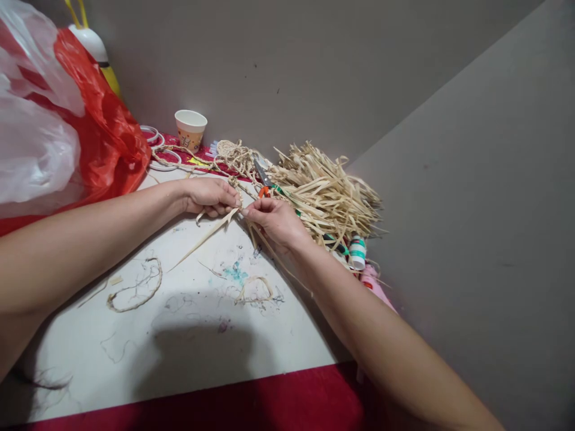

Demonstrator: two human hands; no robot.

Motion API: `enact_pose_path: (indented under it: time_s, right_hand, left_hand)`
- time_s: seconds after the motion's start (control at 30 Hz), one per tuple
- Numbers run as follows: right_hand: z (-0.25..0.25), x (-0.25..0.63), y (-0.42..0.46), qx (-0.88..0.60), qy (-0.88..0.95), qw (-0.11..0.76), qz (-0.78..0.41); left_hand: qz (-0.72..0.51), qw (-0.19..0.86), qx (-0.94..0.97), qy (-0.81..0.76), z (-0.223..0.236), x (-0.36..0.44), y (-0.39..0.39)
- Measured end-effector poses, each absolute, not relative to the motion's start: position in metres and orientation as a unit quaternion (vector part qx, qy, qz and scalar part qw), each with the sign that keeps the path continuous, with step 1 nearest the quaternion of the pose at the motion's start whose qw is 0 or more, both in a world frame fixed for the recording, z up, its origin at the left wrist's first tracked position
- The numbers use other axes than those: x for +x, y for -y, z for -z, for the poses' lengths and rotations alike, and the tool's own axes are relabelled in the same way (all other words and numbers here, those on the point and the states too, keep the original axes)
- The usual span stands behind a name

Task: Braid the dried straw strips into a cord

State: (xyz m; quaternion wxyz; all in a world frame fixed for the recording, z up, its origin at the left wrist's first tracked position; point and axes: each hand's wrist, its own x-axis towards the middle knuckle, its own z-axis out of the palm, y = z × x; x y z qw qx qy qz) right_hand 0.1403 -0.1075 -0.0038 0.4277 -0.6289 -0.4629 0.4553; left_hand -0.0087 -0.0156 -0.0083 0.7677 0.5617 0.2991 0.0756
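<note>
My left hand (210,196) and my right hand (275,220) meet over a white board (179,335), fingers pinched on pale straw strips (204,238). The strips trail from my fingers toward me across the board. A braided straw cord (233,158) runs from my hands back to the far edge. Just behind my right hand lies a big heap of loose straw (326,191), with orange-handled scissors (264,179) resting on its left side.
A paper cup (190,129) and white rings (155,136) stand at the back. A red and white plastic bag (67,126) fills the left. Small bottles (357,251) lie by the grey wall at right. Straw scraps (135,291) litter the board. Red cloth (269,401) lies along the near edge.
</note>
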Motion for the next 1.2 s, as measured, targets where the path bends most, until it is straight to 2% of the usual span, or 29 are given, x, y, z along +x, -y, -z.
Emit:
enact_pose_path:
  time_s: [0.47, 0.77, 0.83, 0.9, 1.1, 1.2]
  right_hand:
    - [0.008, 0.144, 0.101, -0.644, 0.464, 0.372, -0.481]
    - [0.006, 0.149, 0.1, -0.661, 0.668, 0.241, -0.243]
    - [0.003, 0.148, 0.1, -0.658, 0.686, 0.216, -0.223]
    - [-0.001, 0.147, 0.1, -0.661, 0.68, 0.2, -0.248]
    - [-0.005, 0.148, 0.097, -0.637, 0.546, 0.226, -0.495]
    - [-0.003, 0.153, 0.093, -0.616, 0.507, 0.237, -0.554]
  left_hand:
    - [-0.088, 0.72, 0.613, -0.314, 0.012, -0.003, 0.018]
    - [-0.088, 0.692, 0.636, -0.33, 0.012, -0.001, 0.022]
    - [-0.088, 0.686, 0.643, -0.329, 0.012, -0.001, 0.022]
    - [-0.087, 0.681, 0.649, -0.327, 0.013, -0.001, 0.022]
    - [-0.09, 0.663, 0.669, -0.324, 0.012, -0.001, 0.022]
    - [-0.09, 0.66, 0.676, -0.316, 0.012, 0.0, 0.022]
